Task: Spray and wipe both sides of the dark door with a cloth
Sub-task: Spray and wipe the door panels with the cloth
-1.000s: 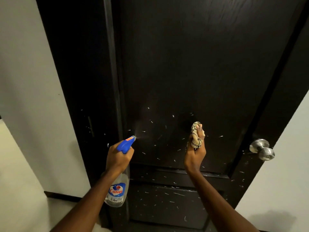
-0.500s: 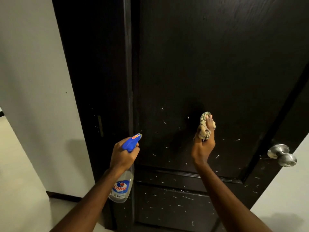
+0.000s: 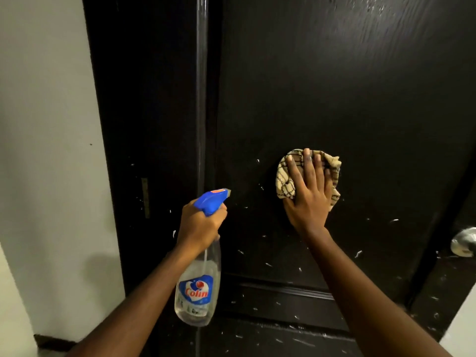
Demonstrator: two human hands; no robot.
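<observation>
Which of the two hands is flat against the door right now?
The right hand, fingers straight, pressing the striped cloth onto the dark door. The left hand is off the door, curled round the spray bottle below its blue trigger head.

A home interior: dark panelled door (image 3: pixel 334 86), round knob (image 3: pixel 465 243), plain wall (image 3: pixel 46 124).

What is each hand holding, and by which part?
Left hand grips the spray bottle at its neck, just under the blue trigger head. Right hand holds nothing: flat fingers press the cloth against the dark door.
</observation>
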